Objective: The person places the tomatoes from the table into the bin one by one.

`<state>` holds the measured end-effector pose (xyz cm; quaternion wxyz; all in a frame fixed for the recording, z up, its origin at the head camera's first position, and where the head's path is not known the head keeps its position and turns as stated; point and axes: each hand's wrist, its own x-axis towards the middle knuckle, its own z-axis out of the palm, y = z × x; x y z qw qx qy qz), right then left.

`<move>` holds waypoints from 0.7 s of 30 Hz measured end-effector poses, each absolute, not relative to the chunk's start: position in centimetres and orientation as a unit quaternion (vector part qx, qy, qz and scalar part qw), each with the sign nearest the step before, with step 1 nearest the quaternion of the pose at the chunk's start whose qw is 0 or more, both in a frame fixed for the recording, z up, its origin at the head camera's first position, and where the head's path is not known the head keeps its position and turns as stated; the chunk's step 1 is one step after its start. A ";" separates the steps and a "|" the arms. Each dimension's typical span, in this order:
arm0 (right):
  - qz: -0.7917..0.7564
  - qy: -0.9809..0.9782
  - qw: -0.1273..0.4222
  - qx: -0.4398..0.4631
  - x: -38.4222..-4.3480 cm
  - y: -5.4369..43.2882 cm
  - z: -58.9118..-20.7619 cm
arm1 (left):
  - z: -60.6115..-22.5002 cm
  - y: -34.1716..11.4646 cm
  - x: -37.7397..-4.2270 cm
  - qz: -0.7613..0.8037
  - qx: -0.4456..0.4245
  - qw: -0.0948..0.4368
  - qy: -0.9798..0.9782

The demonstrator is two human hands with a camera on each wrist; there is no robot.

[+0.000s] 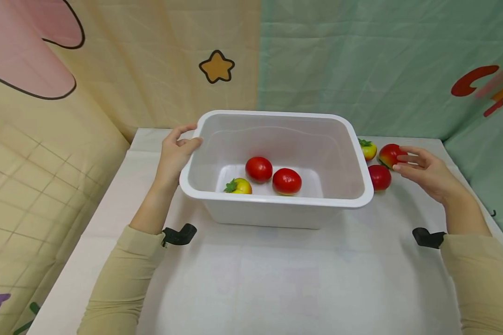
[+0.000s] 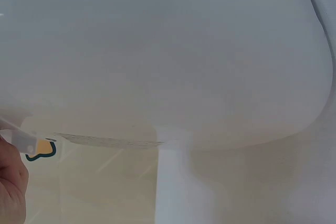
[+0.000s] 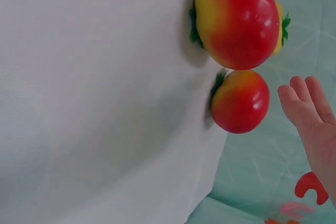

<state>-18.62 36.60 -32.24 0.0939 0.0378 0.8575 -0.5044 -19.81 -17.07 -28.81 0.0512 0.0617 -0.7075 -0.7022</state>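
My left hand [image 1: 175, 153] grips the left rim of a white plastic bin [image 1: 272, 211], thumb over the edge. In the left wrist view the bin's outer wall [image 2: 168, 51] fills most of the picture. Inside lie two red tomatoes, one further back [image 1: 258, 169] and one nearer [image 1: 287, 181], plus a yellow one with green leaves [image 1: 239, 186]. My right hand [image 1: 431, 174] hovers beside the tomatoes outside the bin, fingers extended and holding nothing. Nearest to it are a red-and-yellow tomato [image 1: 390, 155] and a red one [image 1: 379, 177]; behind sits a yellow tomato [image 1: 368, 150], partly hidden by the bin.
A white cloth covers the table [image 1: 251, 279]. Printed curtains, one beige [image 1: 159, 60] and one green [image 1: 360, 65], hang along its back and sides. Dark wrist camera mounts [image 1: 180, 234] stick out from both sleeves.
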 end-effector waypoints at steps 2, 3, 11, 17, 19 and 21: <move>-0.513 0.852 0.091 0.045 -18.5 36.8 -32.9 | -28.8 -17.1 -19.8 -0.702 0.063 0.050 -0.708; -0.518 0.849 0.092 0.049 -18.5 37.1 -33.3 | -28.8 -17.1 -19.8 -0.701 0.063 0.050 -0.708; -0.610 0.783 0.084 0.089 -20.1 41.9 -39.2 | -28.7 -17.1 -19.8 -0.700 0.061 0.052 -0.710; -0.654 0.746 0.088 0.085 -19.1 40.6 -39.4 | -28.8 -17.1 -19.8 -0.700 0.062 0.050 -0.710; -0.644 0.754 0.089 0.096 -18.4 39.0 -38.4 | -28.8 -17.1 -19.9 -0.700 0.062 0.049 -0.710; -0.631 0.764 0.094 0.102 -17.7 37.6 -37.4 | -28.8 -17.1 -19.9 -0.700 0.062 0.049 -0.709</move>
